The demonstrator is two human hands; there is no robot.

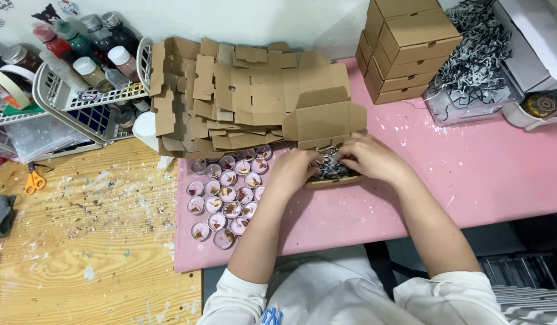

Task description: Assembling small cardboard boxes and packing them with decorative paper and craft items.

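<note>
The fingers of both hands are bent down into a small open cardboard box [334, 174] that sits on the pink bench [471, 174] just in front of the person. The left hand [293, 170] covers the box's left end and the right hand [370, 157] its right end; their fingertips press into the black-and-white shredded paper filling [331, 167] inside it. The fingers look curled onto the shreds, but whether they pinch any cannot be told, since the backs of the hands hide the tips.

The box's raised lid flap leans against a sprawling pile of flat cardboard box blanks [254, 96], which touches the box's far side, so there is no room behind it. Just left of the left hand, almost touching the wrist, stands a tight cluster of small round candle cups [227, 192] with dried bits on top, running toward the near edge of the bench. To the right of the right hand the pink surface lies open out to the near edge.

Farther back on the right, a stack of folded cardboard boxes [405, 48] stands near the wall, with a clear tub of shredded paper [471, 66] beside it. On the left, the pink bench's edge meets a paint-spattered wooden top [80, 253], where orange-handled scissors [34, 179] lie and a white wire rack of bottles [80, 66] stands.
</note>
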